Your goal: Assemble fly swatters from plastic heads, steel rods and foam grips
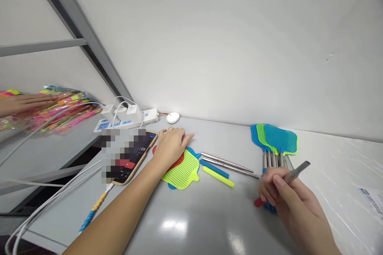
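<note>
My left hand [172, 143] lies over a small pile of flat perforated fly swatter heads, thumb spread and fingertips partly hidden. Under it show a red swatter head [178, 161], a yellow-green one [183, 172] and some blue edges. My right hand [289, 195] is closed around a metal fly swatter rod [296, 172] whose red grip [259, 202] pokes out below the fingers. Just behind that hand lie several assembled fly swatters [281, 137] with blue and green heads, their handles partly covered by it.
Loose metal rods [227, 161], a blue grip [214, 168] and a yellow grip [218, 177] lie mid-table. At left are a phone [136, 159], a power strip [125, 124] with cables, and a white puck [172, 118]. Another person's hand [26, 103] touches bagged colourful items [66, 107].
</note>
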Available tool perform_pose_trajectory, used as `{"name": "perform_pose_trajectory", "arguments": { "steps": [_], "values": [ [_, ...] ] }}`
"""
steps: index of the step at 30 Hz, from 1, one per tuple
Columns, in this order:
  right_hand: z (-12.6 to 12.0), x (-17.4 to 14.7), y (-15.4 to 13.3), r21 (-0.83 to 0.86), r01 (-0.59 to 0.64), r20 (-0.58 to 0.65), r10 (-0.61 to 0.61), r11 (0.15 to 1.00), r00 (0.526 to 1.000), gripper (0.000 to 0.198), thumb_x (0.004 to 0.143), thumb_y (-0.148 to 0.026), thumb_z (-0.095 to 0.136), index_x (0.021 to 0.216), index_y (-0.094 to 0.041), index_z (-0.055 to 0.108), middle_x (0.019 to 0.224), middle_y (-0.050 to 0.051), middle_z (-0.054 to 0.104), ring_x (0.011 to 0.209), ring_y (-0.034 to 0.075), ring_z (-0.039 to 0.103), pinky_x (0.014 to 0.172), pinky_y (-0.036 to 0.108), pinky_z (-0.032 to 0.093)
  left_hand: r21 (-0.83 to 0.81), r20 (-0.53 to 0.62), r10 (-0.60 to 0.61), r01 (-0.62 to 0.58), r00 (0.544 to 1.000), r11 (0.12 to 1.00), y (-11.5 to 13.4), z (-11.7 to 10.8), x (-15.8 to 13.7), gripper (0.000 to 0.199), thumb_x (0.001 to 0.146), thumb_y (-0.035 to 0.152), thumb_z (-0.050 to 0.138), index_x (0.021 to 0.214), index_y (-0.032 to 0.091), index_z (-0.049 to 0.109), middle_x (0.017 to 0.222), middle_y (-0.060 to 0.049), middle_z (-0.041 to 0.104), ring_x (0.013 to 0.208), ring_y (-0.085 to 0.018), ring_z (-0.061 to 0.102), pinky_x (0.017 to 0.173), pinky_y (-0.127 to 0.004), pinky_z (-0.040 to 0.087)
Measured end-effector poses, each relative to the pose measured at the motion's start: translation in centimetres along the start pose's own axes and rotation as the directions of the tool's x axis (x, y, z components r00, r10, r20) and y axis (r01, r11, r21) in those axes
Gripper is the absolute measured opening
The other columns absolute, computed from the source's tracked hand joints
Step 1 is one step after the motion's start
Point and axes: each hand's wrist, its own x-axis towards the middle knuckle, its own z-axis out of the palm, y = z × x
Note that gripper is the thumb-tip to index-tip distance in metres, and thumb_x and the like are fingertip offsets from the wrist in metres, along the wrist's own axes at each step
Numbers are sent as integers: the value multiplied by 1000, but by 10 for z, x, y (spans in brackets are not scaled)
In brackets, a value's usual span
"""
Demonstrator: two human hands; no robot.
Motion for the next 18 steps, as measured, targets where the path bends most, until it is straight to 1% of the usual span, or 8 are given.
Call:
{"name": "perform_pose_trajectory", "arguments": {
  "steps": [2,5,8,11,13,15,18],
  "values": [
    [2,2,-4,16,22,-9,-22,1000,1000,24,92,-41,54,77,-23,57,69,-1,41,63,15,43,60,31,41,-14,-12,-3,3,1000,1000,-1,-2,1,46,97,50,31,72,20,55,80,-7,66,88,-27,54,82,-41,33],
    [8,7,-12,37,53,-32,-52,998,998,27,92,-39,54,70,-23,53,67,-2,40,64,14,42,62,30,39,-9,-11,-10,10,1000,1000,-1,-3,0,45,97,49,32,72,20,56,83,-8,68,90,-28,55,79,-38,34],
    [15,11,-20,22,82,-47,-81,996,996,37,92,-40,56,61,-22,47,63,-2,37,62,14,40,61,29,39,-7,23,-17,17,1000,1000,-1,-1,-1,45,97,49,33,73,20,57,81,-9,68,86,-27,58,73,-35,34],
    [22,14,-26,-8,75,-12,-75,997,997,50,92,-46,53,51,-21,35,58,-3,32,58,14,37,60,30,41,-8,30,-11,12,999,1000,1,2,-3,47,97,50,31,72,20,57,73,-8,66,75,-25,59,71,-34,32],
    [25,17,-29,-33,80,19,-79,996,997,56,92,-51,49,49,-22,30,54,-4,28,54,13,33,57,30,41,-9,25,-4,4,1000,1000,3,4,-3,49,97,50,28,73,20,58,67,-7,65,69,-24,58,70,-34,31],
    [27,22,-30,-76,106,52,-102,991,993,58,93,-55,45,49,-23,27,51,-5,24,50,12,29,56,30,41,-12,16,0,0,1000,1000,3,4,-4,51,97,51,26,74,20,59,65,-6,64,65,-24,58,67,-33,30],
    [28,29,-29,-158,152,109,-136,976,985,58,91,-61,44,50,-23,28,49,-6,24,49,11,28,64,31,45,-17,-9,-16,16,1000,1000,3,2,-5,53,98,52,24,76,21,61,66,-7,65,63,-25,58,61,-31,27]
  ]
}}
